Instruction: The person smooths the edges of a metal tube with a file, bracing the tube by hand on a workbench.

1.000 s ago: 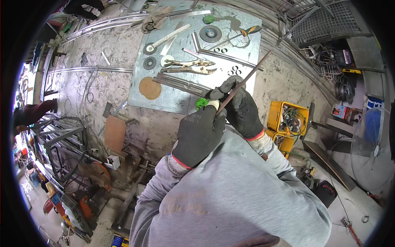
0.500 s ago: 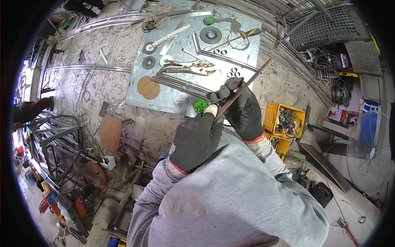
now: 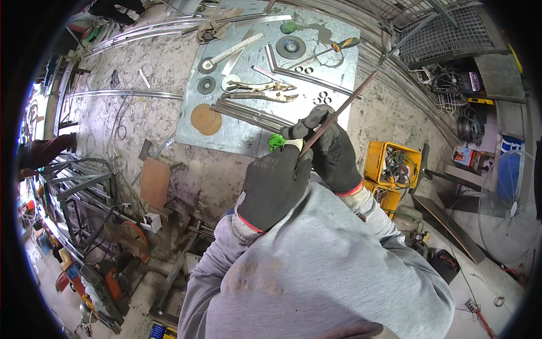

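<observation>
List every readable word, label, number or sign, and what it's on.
Nothing reads clearly enough to quote.
Left glove: pale print, blurred.
Grey sweatshirt: tan print, faded.
Green disc: dark marks, too small.
Dark abrasive disc: centre label, too small.
Red-and-blue box at right: print, too small.
</observation>
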A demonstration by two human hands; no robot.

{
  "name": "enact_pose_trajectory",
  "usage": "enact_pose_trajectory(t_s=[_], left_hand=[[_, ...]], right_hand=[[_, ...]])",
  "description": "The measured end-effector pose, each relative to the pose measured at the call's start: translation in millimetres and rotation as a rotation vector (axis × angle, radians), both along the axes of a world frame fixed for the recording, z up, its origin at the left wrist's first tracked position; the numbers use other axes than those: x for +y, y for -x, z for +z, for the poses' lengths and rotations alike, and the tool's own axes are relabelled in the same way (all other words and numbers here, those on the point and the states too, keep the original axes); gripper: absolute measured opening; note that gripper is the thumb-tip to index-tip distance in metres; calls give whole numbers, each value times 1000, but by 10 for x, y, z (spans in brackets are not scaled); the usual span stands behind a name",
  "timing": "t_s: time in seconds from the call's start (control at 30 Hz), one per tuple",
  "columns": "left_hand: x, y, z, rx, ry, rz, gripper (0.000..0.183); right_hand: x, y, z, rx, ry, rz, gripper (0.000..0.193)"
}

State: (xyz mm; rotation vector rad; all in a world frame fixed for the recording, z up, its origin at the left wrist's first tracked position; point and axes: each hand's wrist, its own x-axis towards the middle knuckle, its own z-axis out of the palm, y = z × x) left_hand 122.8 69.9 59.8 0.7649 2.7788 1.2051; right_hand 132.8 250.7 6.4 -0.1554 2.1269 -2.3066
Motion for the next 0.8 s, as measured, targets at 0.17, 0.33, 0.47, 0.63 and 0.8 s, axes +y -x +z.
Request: enact_pose_trajectory(t_s=[0.17, 0.33, 0.47, 0.63, 0.8], left_hand=[[-32, -40, 83, -83, -23, 29, 25], [-1, -16, 57, -37, -31, 28, 17], [-6, 5, 43, -50, -36, 30, 21], [1, 20, 48, -51, -52, 1, 18], [7, 11, -3, -80, -27, 14, 17]], right_hand=[[2, -26, -6, -88, 136, -44, 48], [8, 6, -100, -113, 485, 29, 43], [-11, -48, -62, -112, 450, -15, 46], [8, -2, -116, -84, 578, 48, 47], [-26, -39, 35, -122, 486, 34, 53]])
